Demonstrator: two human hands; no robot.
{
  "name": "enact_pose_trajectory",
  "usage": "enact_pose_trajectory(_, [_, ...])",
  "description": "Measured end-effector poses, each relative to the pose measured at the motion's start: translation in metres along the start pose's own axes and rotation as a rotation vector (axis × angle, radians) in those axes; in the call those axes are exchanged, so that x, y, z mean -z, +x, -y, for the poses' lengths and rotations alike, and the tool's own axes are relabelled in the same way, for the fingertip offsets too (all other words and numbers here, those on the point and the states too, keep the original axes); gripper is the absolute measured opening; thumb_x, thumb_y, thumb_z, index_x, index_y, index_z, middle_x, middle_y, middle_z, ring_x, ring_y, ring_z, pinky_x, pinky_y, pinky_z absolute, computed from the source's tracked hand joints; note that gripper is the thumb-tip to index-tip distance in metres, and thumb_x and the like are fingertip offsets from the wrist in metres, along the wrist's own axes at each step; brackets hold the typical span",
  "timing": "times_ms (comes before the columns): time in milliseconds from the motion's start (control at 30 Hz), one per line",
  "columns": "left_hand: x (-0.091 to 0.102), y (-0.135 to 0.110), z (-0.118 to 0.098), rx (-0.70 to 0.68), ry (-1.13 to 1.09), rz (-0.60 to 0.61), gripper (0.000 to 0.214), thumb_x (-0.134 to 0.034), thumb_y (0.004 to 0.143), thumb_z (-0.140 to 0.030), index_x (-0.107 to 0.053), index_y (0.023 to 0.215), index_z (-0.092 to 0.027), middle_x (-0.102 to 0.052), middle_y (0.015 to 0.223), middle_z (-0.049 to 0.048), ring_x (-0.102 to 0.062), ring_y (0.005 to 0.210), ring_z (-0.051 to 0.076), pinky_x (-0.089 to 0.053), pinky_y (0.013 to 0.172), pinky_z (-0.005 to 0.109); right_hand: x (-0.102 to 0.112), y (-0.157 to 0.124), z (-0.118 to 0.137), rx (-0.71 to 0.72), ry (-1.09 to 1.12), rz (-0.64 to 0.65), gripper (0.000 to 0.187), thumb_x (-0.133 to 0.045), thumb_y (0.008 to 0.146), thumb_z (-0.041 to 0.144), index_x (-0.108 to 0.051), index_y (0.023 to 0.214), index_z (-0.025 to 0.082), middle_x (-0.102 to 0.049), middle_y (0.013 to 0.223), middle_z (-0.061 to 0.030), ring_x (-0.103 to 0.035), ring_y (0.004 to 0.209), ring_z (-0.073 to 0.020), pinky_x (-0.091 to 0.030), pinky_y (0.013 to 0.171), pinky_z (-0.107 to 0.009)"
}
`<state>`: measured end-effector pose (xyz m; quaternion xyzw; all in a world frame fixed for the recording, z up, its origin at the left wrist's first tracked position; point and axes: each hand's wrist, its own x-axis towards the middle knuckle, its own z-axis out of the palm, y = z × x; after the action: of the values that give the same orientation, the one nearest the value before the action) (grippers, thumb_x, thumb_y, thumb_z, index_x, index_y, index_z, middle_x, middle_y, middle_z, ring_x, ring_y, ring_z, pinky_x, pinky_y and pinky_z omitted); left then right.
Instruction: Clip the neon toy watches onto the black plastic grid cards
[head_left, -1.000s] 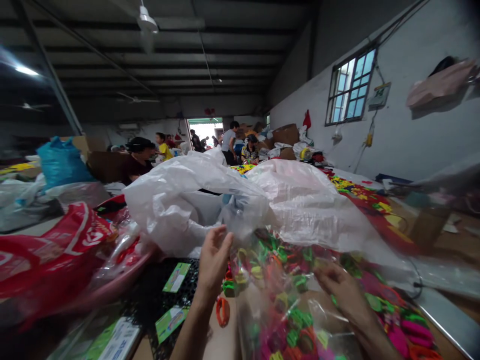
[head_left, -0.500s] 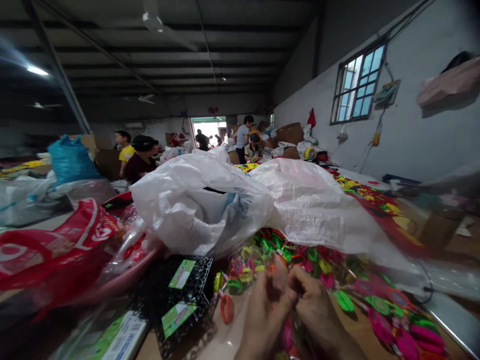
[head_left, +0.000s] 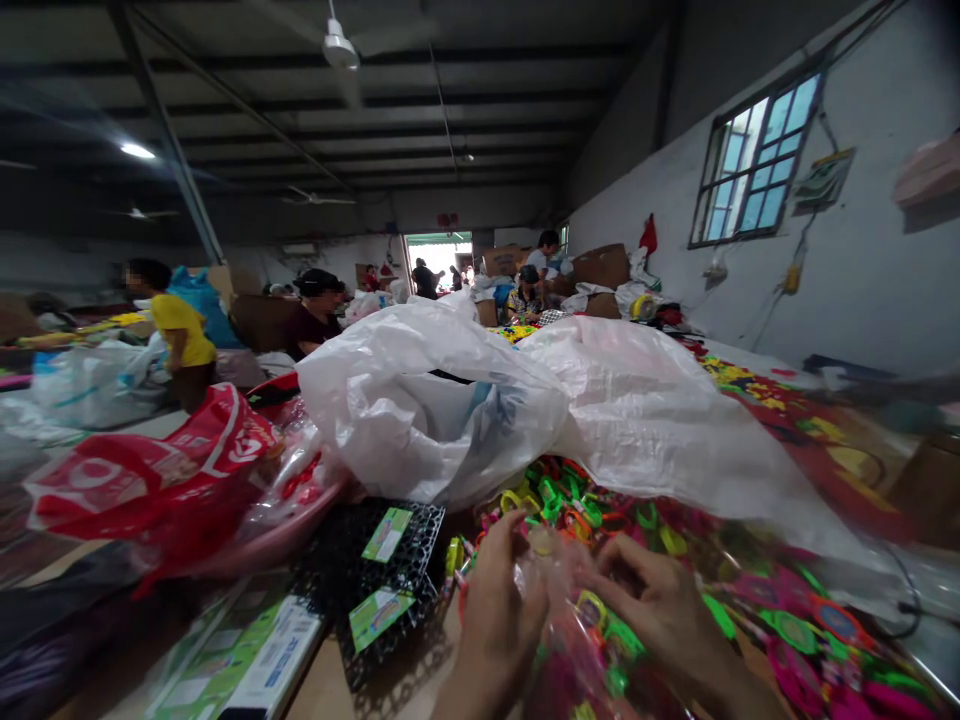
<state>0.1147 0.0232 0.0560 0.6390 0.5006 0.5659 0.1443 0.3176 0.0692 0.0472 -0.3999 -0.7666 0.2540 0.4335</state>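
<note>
My left hand (head_left: 499,615) and my right hand (head_left: 660,610) are close together low in the middle of the head view. Both pinch a clear plastic bag (head_left: 577,640) filled with small bright toys. Around and beyond the hands lies a heap of colourful plastic toy pieces (head_left: 600,505), green, yellow, orange and pink. Behind it sits a big crumpled white plastic sack (head_left: 465,400), partly covering the heap.
A black mesh tray (head_left: 390,570) with green tags lies left of my hands. Printed boxes (head_left: 247,655) sit at the lower left, a red plastic bag (head_left: 165,470) farther left. Several people work at tables in the back. A white wall with a window (head_left: 757,165) runs along the right.
A second ago my left hand was raised at the white sack and my right lay apart on the bag. They came together on the clear bag; the view has panned left.
</note>
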Motion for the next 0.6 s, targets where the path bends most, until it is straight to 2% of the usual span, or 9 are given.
enact_pose_trajectory(67, [-0.003,-0.004,-0.004,-0.306,0.318,-0.032,0.071,-0.056,0.087,-0.008,-0.043,0.153,-0.032,-0.052,0.152,0.0098,-0.047,0.140,0.028,-0.036,0.117,0.047,-0.005,-0.001,0.008,0.111,-0.056,0.083,0.029,-0.057,0.098,0.047,-0.063,0.083,0.023,-0.063,0.072,-0.0005,-0.058,0.067,-0.0183,-0.040,0.062,-0.028])
enact_pose_trajectory(100, [-0.005,-0.005,-0.007,-0.440,0.452,-0.021,0.074,-0.053,0.089,-0.005,-0.040,0.155,-0.036,-0.047,0.158,0.0066,-0.037,0.149,0.028,-0.023,0.124,0.051,-0.009,-0.001,0.012,0.166,-0.086,0.116,0.029,-0.052,0.101,0.044,-0.063,0.085,0.022,-0.066,0.077,-0.0021,-0.061,0.070,-0.0187,-0.042,0.064,-0.028])
enact_pose_trajectory(133, [-0.007,-0.005,-0.009,-0.526,0.553,0.002,0.072,-0.052,0.091,-0.004,-0.042,0.154,-0.038,-0.050,0.157,0.0036,-0.033,0.151,0.028,-0.013,0.127,0.054,-0.014,-0.002,0.015,0.214,-0.126,0.137,0.029,-0.047,0.103,0.040,-0.064,0.087,0.022,-0.068,0.080,-0.0036,-0.063,0.073,-0.0192,-0.043,0.066,-0.028])
enact_pose_trajectory(200, [-0.009,-0.001,-0.010,-0.564,0.656,0.073,0.059,-0.057,0.094,-0.009,-0.053,0.144,-0.038,-0.067,0.135,0.0001,-0.044,0.139,0.026,-0.006,0.127,0.055,-0.021,-0.004,0.018,0.293,-0.231,0.146,0.027,-0.043,0.104,0.031,-0.064,0.091,0.021,-0.070,0.085,-0.0059,-0.065,0.077,-0.0200,-0.044,0.068,-0.028])
enact_pose_trajectory(233, [-0.009,0.003,-0.010,-0.547,0.673,0.106,0.049,-0.061,0.094,-0.013,-0.059,0.137,-0.037,-0.072,0.119,-0.0011,-0.053,0.126,0.025,-0.011,0.125,0.054,-0.023,-0.004,0.018,0.318,-0.292,0.141,0.025,-0.042,0.104,0.028,-0.065,0.093,0.021,-0.071,0.087,-0.0063,-0.066,0.078,-0.0201,-0.044,0.068,-0.028])
enact_pose_trajectory(300, [-0.006,0.011,-0.009,-0.521,0.682,0.114,0.026,-0.066,0.093,-0.017,-0.069,0.115,-0.031,-0.071,0.091,-0.0028,-0.059,0.096,0.021,-0.032,0.113,0.048,-0.024,-0.003,0.016,0.340,-0.408,0.116,0.021,-0.044,0.104,0.024,-0.065,0.100,0.022,-0.071,0.090,-0.0054,-0.067,0.079,-0.0200,-0.043,0.067,-0.028])
enact_pose_trajectory(367, [0.001,0.019,-0.009,-0.531,0.695,0.075,0.013,-0.064,0.093,-0.016,-0.071,0.098,-0.026,-0.066,0.082,-0.0013,-0.055,0.083,0.019,-0.042,0.094,0.041,-0.019,0.001,0.011,0.340,-0.499,0.076,0.018,-0.046,0.105,0.024,-0.064,0.102,0.024,-0.069,0.089,-0.0033,-0.066,0.078,-0.0194,-0.042,0.066,-0.028])
enact_pose_trajectory(467, [0.018,0.027,-0.016,-0.606,0.622,-0.116,0.017,-0.058,0.096,-0.011,-0.070,0.103,-0.021,-0.064,0.086,0.0025,-0.054,0.088,0.019,-0.045,0.087,0.036,0.002,0.012,0.006,0.347,-0.556,-0.063,0.021,-0.047,0.106,0.028,-0.064,0.095,0.024,-0.065,0.085,-0.0016,-0.065,0.076,-0.0186,-0.042,0.067,-0.029])
enact_pose_trajectory(600, [0.042,0.023,-0.017,-0.762,0.408,-0.585,0.035,-0.061,0.090,-0.001,-0.069,0.118,-0.020,-0.061,0.094,0.0029,-0.057,0.097,0.017,-0.047,0.093,0.034,0.039,0.026,0.006,0.413,-0.435,-0.525,0.019,-0.054,0.103,0.034,-0.068,0.100,0.022,-0.068,0.091,-0.0047,-0.066,0.084,-0.0197,-0.047,0.078,-0.031])
